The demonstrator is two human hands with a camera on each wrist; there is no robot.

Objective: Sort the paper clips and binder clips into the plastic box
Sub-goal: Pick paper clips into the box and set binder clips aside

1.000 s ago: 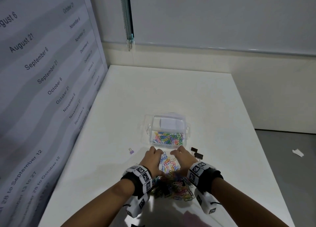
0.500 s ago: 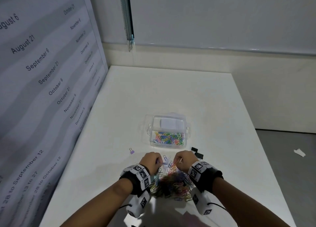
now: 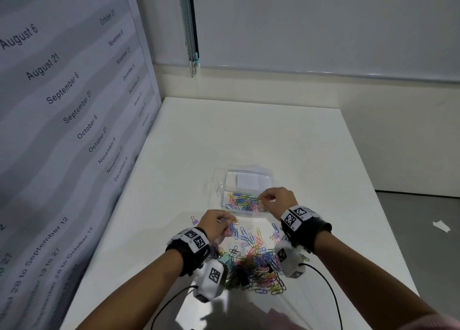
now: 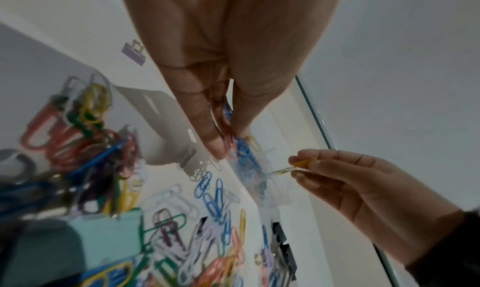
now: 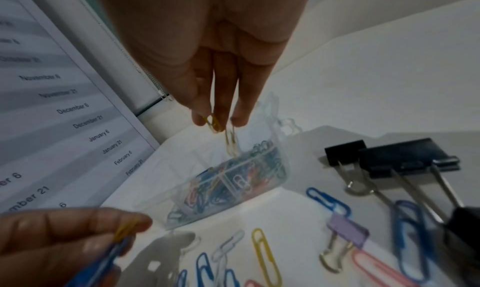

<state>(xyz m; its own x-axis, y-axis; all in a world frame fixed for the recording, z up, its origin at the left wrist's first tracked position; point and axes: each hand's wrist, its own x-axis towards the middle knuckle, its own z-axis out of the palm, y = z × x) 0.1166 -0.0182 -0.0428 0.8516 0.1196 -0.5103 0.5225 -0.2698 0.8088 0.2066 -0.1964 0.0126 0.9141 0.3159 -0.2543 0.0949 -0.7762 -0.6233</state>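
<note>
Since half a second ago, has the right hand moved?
Yes. The right hand went forward from the loose clip pile to above the plastic box, pinching a yellow paper clip.

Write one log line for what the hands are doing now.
right hand: pinching yellow paper clips over plastic box | left hand: pinching clips above pile

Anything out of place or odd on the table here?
One purple binder clip lies alone on the table, left of the left hand and apart from the main pile. Nothing looks damaged.
</note>
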